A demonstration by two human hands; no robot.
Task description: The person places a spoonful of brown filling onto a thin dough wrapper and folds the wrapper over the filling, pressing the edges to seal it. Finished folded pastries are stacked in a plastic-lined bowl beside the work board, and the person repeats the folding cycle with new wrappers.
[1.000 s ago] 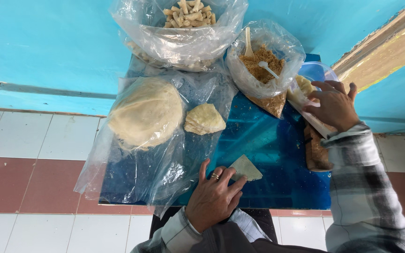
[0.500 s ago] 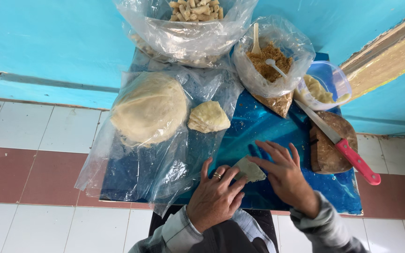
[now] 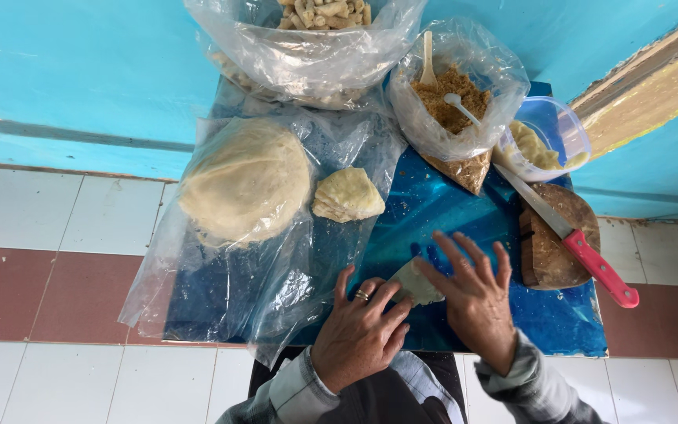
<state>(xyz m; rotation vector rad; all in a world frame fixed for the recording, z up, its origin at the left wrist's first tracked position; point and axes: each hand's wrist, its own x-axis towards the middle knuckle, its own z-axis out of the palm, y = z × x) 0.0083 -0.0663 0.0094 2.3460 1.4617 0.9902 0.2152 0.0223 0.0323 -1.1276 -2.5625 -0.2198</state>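
Note:
A small flat piece of pale dough (image 3: 414, 283) lies on the blue table (image 3: 464, 228) near its front edge. My left hand (image 3: 359, 334), with a ring on one finger, presses its left side with the fingertips. My right hand (image 3: 476, 294) lies flat with spread fingers over its right side. Neither hand grips anything. A large ball of dough (image 3: 246, 179) rests in clear plastic at the left, with a smaller folded lump of dough (image 3: 347, 195) beside it.
A bag of brown crumbly filling (image 3: 453, 98) with two spoons stands behind. A clear tub (image 3: 547, 141) of pale pieces sits at the right. A red-handled knife (image 3: 574, 239) rests on a round wooden block (image 3: 555, 243). A bag of rolled pieces (image 3: 315, 31) is at the back.
My right hand has come away from the tub at the right and down onto the dough piece. The knife now lies across the wooden block. My left hand stayed on the dough.

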